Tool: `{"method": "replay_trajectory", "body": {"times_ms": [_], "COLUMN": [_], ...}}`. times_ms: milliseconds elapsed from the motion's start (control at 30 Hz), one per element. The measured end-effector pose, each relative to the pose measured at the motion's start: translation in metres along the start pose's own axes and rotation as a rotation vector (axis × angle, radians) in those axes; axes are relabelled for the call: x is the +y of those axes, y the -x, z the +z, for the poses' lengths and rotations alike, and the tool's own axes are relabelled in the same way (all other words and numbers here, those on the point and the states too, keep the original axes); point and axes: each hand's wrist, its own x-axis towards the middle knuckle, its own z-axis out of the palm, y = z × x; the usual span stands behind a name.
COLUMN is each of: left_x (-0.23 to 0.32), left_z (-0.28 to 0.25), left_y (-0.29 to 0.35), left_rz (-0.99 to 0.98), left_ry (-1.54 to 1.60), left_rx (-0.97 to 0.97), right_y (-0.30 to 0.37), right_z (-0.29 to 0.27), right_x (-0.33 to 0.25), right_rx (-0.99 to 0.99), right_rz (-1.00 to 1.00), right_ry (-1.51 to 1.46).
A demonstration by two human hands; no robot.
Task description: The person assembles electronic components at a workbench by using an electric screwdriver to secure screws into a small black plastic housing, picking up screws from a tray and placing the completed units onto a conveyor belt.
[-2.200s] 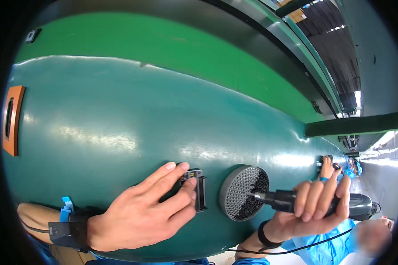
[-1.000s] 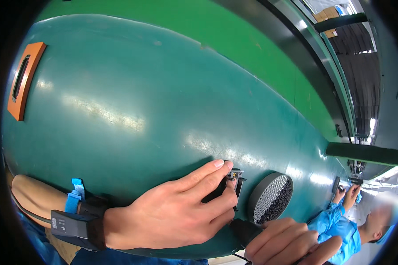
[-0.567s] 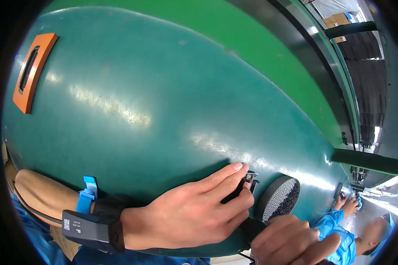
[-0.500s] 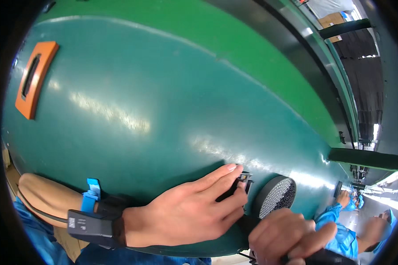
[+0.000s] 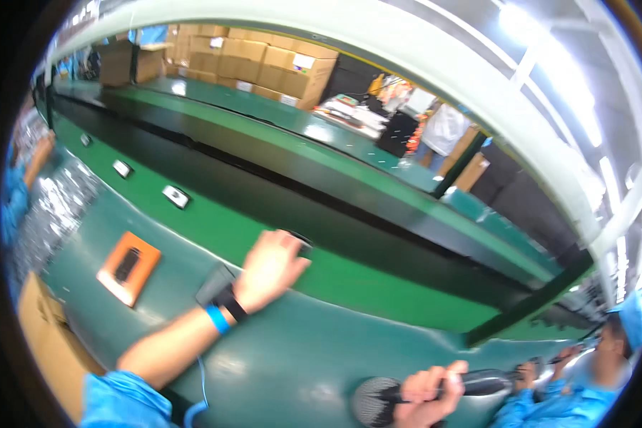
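Note:
My left hand reaches forward over the bright green strip. Its fingers are closed round a small dark device, mostly hidden under them. A black band with a grey box and a blue strap circles that wrist. Low at the right, my right hand is wrapped round a black electric screwdriver, whose body points right. Just left of that hand is a round dish of small metallic pieces. An orange block with a black insert lies on the dark green table, left of my left forearm.
Several small white-and-black devices, one nearest, sit along the strip at left. A cardboard box stands at lower left, by a shiny plastic sheet. A dark post rises at right. Co-workers in blue sit at both sides.
My left hand has moved from the table near the dish, forward and left onto the green strip. The view has tilted up, showing the far boxes. My right hand keeps hold of the screwdriver.

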Motion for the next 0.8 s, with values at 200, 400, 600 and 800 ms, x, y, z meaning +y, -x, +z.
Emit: {"method": "replay_trajectory", "body": {"times_ms": [200, 400, 600, 800], "left_x": [-0.022, -0.145, -0.176, -0.280], "left_z": [0.015, -0.073, -0.063, -0.145], "left_y": [-0.022, 0.032, -0.016, 0.031], "left_rz": [0.026, -0.120, -0.299, -0.454], "left_ry": [-0.039, -0.527, -0.817, -0.920], "left_rx": [0.003, 0.082, -0.173, -0.179], "right_y": [-0.015, -0.011, -0.027, -0.018], "right_z": [-0.030, -0.016, -0.065, -0.056], "right_x": [0.030, 0.031, -0.012, 0.009], "right_rx": [-0.135, -0.176, -0.015, -0.094], "right_rz": [-0.017, 0.154, -0.045, -0.100], "right_ry": [-0.018, -0.072, -0.016, -0.009]}}
